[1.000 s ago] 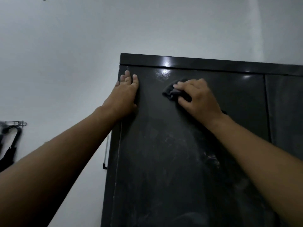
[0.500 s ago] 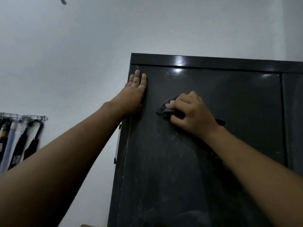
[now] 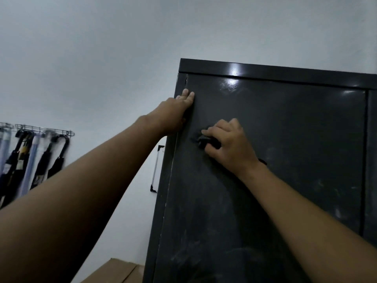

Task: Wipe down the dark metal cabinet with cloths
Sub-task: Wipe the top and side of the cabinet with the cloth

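A tall dark metal cabinet (image 3: 295, 129) fills the right half of the view, its door smeared with pale dust streaks lower down. My right hand (image 3: 228, 144) grips a small dark cloth (image 3: 206, 140) and presses it against the door's upper left part. The cloth is mostly hidden under my fingers. My left hand (image 3: 177, 113) lies flat with straight fingers on the cabinet's top left edge, bracing it.
Several folded umbrellas (image 3: 30, 160) hang from a wire wall rack (image 3: 40, 128) at the left. A small framed board (image 3: 156, 170) sits on the white wall just behind the cabinet's left side. A cardboard box (image 3: 118, 270) lies at the bottom beside the cabinet.
My right hand has slid the cloth down and to the left across the door. My left hand has stayed at the top left edge. The view has shifted left and down.
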A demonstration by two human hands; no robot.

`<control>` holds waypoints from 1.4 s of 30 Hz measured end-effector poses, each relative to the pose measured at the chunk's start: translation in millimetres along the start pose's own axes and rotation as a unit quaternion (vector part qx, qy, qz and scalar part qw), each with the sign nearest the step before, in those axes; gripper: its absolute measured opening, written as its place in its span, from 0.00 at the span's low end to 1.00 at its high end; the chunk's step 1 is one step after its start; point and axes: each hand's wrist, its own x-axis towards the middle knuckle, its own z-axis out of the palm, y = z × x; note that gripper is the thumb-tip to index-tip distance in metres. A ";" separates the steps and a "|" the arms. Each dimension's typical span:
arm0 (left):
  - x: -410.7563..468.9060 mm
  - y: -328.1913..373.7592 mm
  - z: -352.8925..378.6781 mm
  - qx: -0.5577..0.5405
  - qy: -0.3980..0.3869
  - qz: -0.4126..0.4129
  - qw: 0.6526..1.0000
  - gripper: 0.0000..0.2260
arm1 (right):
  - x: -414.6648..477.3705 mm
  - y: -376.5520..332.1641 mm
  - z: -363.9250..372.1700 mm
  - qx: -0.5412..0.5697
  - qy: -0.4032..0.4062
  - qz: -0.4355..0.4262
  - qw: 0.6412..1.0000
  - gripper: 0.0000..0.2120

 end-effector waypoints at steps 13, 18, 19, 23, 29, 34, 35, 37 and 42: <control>-4.1 -18.0 3.1 0.013 0.030 0.030 0.999 0.35 | -2.4 -43.2 39.1 -0.003 0.060 0.067 0.996 0.16; -4.5 -20.3 4.8 0.024 0.034 0.042 0.998 0.34 | -43.9 -78.1 56.3 0.032 -0.084 -0.103 0.991 0.16; -5.8 -21.2 5.7 0.021 0.033 0.046 0.998 0.34 | -46.1 -76.1 54.7 0.036 -0.119 -0.132 0.983 0.16; -9.5 -26.9 7.5 0.018 0.027 0.064 0.997 0.33 | -24.9 -57.8 46.4 0.023 -0.057 -0.100 0.993 0.14; -13.9 -29.0 14.3 0.015 0.030 0.084 0.996 0.30 | -40.2 -70.1 54.2 0.029 -0.056 -0.122 0.991 0.14; -15.0 -27.4 12.6 0.033 0.029 0.085 0.995 0.30 | -35.1 -67.0 42.5 -0.004 -0.183 -0.249 0.951 0.16; -15.5 -26.6 12.8 0.038 0.026 0.086 0.995 0.31 | -26.4 -64.5 41.5 -0.013 -0.151 -0.213 0.965 0.15; -16.7 -25.2 11.9 0.047 0.022 0.083 0.995 0.32 | -16.2 -62.0 40.8 -0.025 -0.074 -0.119 0.990 0.13; -22.4 -22.1 13.2 0.058 0.011 0.080 0.995 0.35 | -45.8 -76.6 46.7 0.005 -0.148 -0.173 0.974 0.13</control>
